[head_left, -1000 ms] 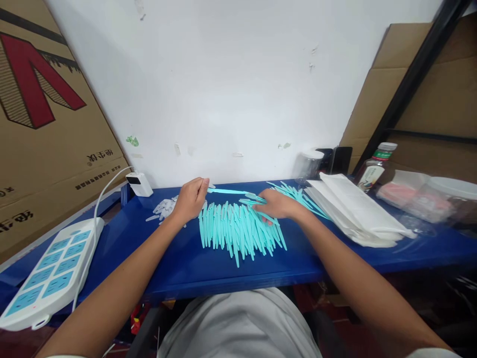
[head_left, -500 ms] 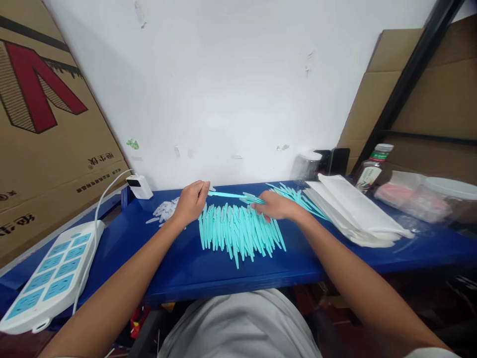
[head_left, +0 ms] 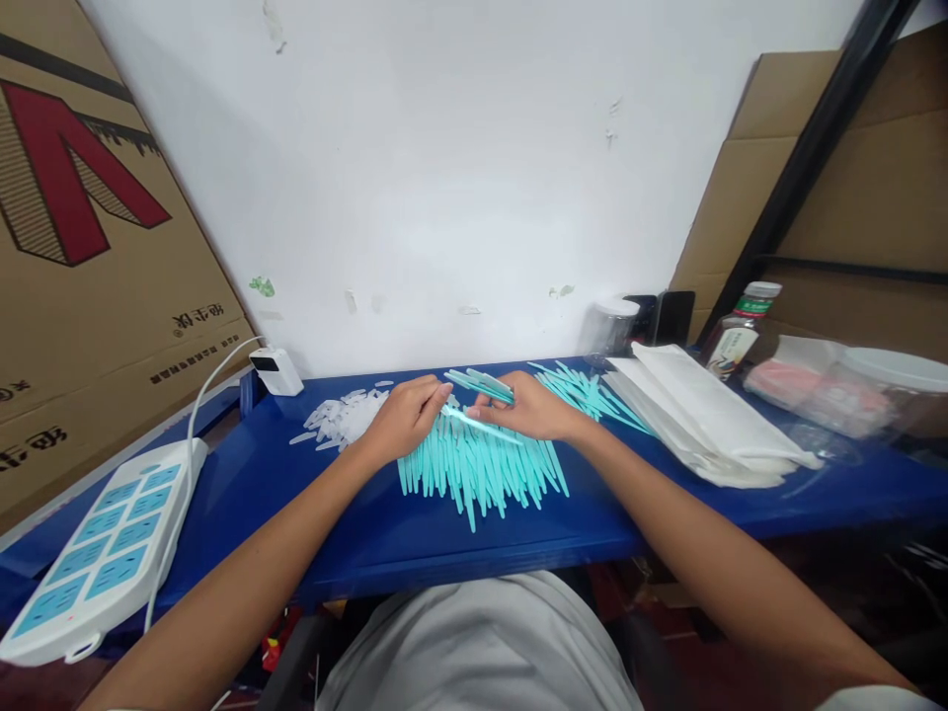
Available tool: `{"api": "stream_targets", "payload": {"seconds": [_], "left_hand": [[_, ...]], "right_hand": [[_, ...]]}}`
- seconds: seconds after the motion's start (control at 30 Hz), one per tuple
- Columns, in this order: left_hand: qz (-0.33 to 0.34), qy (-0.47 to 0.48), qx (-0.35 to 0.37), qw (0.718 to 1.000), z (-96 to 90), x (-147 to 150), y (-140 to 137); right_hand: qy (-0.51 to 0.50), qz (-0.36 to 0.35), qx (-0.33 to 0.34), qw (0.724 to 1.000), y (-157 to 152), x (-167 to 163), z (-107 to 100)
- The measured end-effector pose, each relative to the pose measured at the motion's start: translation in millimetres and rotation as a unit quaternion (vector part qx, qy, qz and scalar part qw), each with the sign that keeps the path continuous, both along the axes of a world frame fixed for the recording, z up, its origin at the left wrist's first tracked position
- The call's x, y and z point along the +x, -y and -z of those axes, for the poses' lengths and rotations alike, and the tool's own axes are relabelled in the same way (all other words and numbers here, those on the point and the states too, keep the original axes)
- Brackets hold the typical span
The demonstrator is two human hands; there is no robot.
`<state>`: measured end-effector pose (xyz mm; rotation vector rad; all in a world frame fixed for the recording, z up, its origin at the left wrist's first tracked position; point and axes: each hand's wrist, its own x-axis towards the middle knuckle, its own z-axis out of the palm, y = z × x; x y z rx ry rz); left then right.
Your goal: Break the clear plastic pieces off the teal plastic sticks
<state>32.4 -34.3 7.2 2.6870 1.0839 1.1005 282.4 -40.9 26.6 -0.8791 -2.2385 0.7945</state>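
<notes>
My left hand (head_left: 410, 413) is closed, pinching one end of a slim turquoise plastic stick (head_left: 485, 428) that slants down to the right. Close beside it, my right hand (head_left: 529, 407) grips a small bundle of similar turquoise sticks (head_left: 478, 384), their ends pointing left. Below both hands, a wide row of turquoise sticks (head_left: 474, 474) lies side by side on the blue table (head_left: 355, 538). Left of my left hand is a heap of small translucent plastic pieces (head_left: 345, 419). Another loose pile of turquoise sticks (head_left: 585, 388) lies beyond my right hand.
At the right lie white paper-like sheets (head_left: 703, 415), near a bottle (head_left: 737, 331), a lidded clear jar (head_left: 613, 326) and a bagged pink item (head_left: 807, 385). A power strip (head_left: 104, 553) and a white charger (head_left: 276, 370) with a cable occupy the left. Large cardboard (head_left: 111, 296) leans there.
My left hand has moved right and slightly down, close to my right hand. Its stick now slants below the bundle. The bundle's ends have tipped up and left, and more translucent pieces show.
</notes>
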Motion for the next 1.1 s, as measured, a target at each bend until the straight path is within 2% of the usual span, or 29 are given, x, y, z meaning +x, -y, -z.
{"api": "stream_targets", "payload": {"seconds": [0.17, 0.37, 0.6, 0.87, 0.93, 1.0, 1.1], "left_hand": [[0.001, 0.008, -0.033, 0.999, 1.4, -6.0, -6.0], [0.036, -0.009, -0.057, 0.998, 11.0, -1.7, -6.0], [0.031, 0.004, -0.054, 0.998, 2.8, 0.1, -4.6], [0.041, 0.032, -0.136, 0.989, 3.4, 3.8, -3.4], [0.02, 0.049, -0.141, 0.989, 1.6, -4.5, -7.6], [-0.032, 0.072, -0.118, 0.99, -2.7, -20.2, -15.1], [-0.157, 0.037, 0.014, 0.987, -10.6, -49.9, -28.0]], "right_hand": [[0.018, -0.032, -0.031, 0.999, 0.0, -0.5, 2.0], [0.004, -0.053, -0.066, 0.996, 3.0, -12.3, 11.3], [0.007, -0.055, -0.073, 0.996, 3.7, -2.1, -3.2], [0.028, -0.073, -0.107, 0.991, -2.1, 5.7, -5.7], [0.039, -0.076, -0.115, 0.99, -3.1, 10.1, -8.0], [0.044, -0.046, -0.119, 0.991, -5.4, 15.5, -9.8], [0.036, 0.061, -0.106, 0.992, -11.9, 22.2, -9.1]]}}
